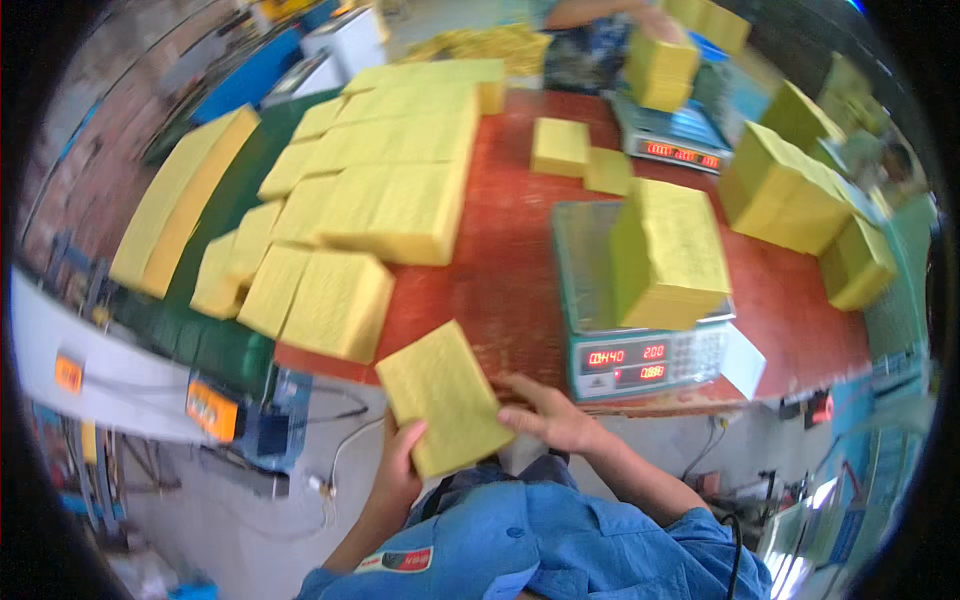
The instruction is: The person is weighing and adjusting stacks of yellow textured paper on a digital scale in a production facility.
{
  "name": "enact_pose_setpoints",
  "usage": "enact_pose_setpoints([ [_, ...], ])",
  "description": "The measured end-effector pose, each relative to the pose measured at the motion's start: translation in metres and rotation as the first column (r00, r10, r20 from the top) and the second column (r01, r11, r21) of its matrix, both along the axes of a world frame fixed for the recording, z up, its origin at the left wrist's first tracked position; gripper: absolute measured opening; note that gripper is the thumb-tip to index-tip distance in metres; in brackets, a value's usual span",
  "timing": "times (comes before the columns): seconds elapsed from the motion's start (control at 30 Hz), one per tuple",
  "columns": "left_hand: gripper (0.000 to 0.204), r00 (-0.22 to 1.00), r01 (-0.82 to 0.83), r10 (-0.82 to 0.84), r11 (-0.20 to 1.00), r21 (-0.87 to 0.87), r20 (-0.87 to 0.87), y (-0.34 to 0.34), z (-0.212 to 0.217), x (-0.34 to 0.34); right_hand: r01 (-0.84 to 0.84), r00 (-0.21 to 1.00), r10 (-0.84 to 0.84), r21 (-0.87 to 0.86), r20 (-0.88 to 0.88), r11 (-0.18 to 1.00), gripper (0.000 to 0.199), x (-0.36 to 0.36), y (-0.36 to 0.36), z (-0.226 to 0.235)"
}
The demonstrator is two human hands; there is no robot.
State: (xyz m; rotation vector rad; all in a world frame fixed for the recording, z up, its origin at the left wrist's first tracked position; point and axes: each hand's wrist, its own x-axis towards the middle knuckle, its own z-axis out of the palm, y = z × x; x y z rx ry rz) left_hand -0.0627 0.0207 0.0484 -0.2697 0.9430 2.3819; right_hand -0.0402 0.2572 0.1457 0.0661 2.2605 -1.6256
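Observation:
In front of my body I hold a stack of yellow paper point(445, 400), tilted, just off the table's near edge. My left hand point(400, 465) grips its lower left side, with the thumb on top and the other fingers hidden beneath. At its right side is my right hand point(555, 418), its thumb pressed on the edge and its fingers partly hidden. Nearest to my right hand stands a digital scale point(648, 365) with lit red figures. A taller block of yellow paper point(672, 255) sits on its pan.
Many yellow paper blocks point(390, 205) lie in rows across the red table point(510, 260) and a green surface point(215, 345) at left. A second scale point(680, 150) stands farther back, where another person's hand point(660, 25) touches a paper stack point(662, 70). More stacks point(785, 190) stand at right.

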Motion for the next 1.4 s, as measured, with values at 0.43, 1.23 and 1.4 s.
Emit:
enact_pose_setpoints([
  [0.43,0.044,0.507,0.020,-0.288,0.946,-0.323,-0.812,0.147,0.217,-0.096,0.431,0.759,-0.489,-0.232,-0.430,0.872,0.053,0.006,0.126,0.141],
  [1.23,0.078,0.635,0.260,-0.639,0.706,-0.659,-0.434,0.230,0.206,-0.132,0.488,0.791,-0.586,-0.398,-0.173,0.777,0.037,-0.016,0.205,0.066],
  [1.4,0.065,0.671,0.230,-0.523,0.821,-0.523,-0.526,0.224,0.180,-0.144,0.555,0.703,-0.660,-0.376,-0.264,0.742,0.050,-0.011,0.192,0.052],
])
